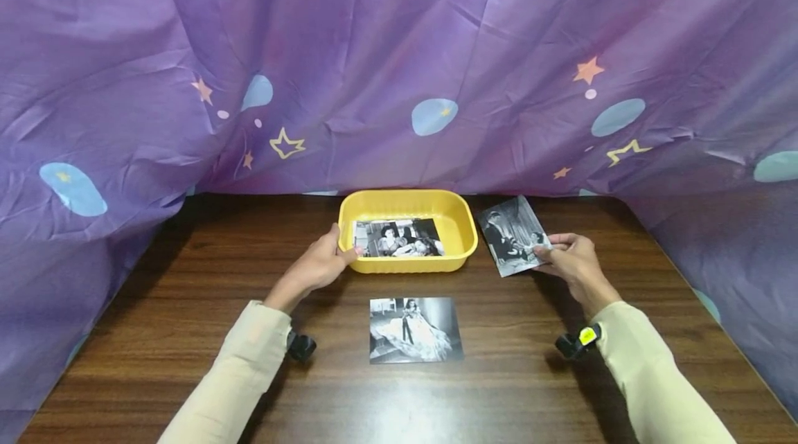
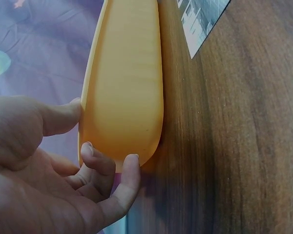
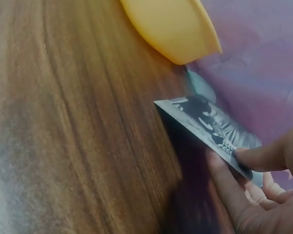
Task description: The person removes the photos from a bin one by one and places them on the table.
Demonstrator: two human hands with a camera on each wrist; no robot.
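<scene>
A yellow plastic basin [image 1: 408,264] stands at the back of the table, with a black-and-white photo [image 1: 399,239] lying inside it. My left hand [image 1: 320,260] grips the basin's left end, thumb over the rim; the left wrist view shows the basin's side wall [image 2: 127,73] against the fingers. To the right of the basin, my right hand [image 1: 575,262] pinches another black-and-white photo [image 1: 512,235] by its right edge. In the right wrist view this photo [image 3: 210,124] is tilted, between thumb and fingers. A third photo [image 1: 414,330] lies flat in front of the basin.
The brown wood-grain table [image 1: 499,375] reaches back to a purple curtain [image 1: 399,70] printed with stars and blue ovals. Light glares off the tabletop near its front. A dark band with a device sits on each wrist.
</scene>
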